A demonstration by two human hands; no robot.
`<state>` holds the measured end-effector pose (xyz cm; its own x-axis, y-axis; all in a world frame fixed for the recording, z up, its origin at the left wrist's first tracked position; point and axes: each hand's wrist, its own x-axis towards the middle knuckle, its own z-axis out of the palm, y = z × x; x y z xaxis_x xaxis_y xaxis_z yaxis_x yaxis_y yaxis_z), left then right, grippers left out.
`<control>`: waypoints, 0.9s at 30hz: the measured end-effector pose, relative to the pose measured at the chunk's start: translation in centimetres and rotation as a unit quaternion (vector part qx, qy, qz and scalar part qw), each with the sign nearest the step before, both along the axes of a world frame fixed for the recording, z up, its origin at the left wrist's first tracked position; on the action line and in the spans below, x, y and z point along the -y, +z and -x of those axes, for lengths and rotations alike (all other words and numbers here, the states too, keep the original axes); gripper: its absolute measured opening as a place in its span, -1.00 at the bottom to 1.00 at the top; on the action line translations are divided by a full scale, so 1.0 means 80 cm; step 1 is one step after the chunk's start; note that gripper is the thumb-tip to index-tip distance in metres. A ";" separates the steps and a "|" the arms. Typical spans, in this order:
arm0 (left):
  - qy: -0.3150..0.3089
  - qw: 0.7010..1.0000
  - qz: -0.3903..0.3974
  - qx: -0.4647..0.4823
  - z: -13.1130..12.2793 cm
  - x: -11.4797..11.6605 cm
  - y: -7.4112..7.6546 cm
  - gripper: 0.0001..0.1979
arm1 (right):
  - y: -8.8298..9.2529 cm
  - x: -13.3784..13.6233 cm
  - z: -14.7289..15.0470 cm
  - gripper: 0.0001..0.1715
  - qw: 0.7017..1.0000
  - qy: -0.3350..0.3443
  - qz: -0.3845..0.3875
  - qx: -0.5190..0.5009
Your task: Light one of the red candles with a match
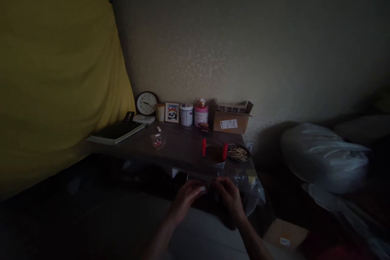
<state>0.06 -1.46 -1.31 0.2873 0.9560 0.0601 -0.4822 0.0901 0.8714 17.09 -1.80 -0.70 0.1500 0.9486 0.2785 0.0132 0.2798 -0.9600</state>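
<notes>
So, from my remote seat I find the small pale piece (203,189) low in the centre of the frame, at the fingertips of the left hand (185,196), on the side facing the right hand (229,196). It lies between the two hands but nearer the left, touching those fingertips; its long axis I can't read in this dim light. The left fingers are narrowed in a pinch on it; the right ones are bunched, and I can't tell whether they grip anything. Both forearms slant inward from the bottom edge, hands before the near side of the table (179,146). Above the right hand in the frame, I see a round container (219,165) flanked by red tubes (204,147), with a dish of thin sticks (243,160) just right.
</notes>
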 end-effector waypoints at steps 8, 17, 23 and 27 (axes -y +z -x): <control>-0.019 0.998 0.027 0.060 0.000 -0.003 -0.002 -0.79 | 0.012 0.002 0.005 -0.68 0.988 0.021 0.072 -0.136; -0.018 0.997 0.048 0.063 -0.001 -0.002 0.001 -0.79 | 0.008 0.000 -0.004 -0.64 0.977 0.009 0.118 -0.177; -0.020 0.995 0.057 0.076 -0.001 0.001 0.009 -0.79 | 0.010 0.003 -0.004 -0.66 0.979 0.009 0.110 -0.169; -0.021 0.993 0.074 0.093 -0.001 -0.003 0.014 -0.79 | 0.020 0.003 -0.005 -0.70 0.986 -0.004 0.085 -0.142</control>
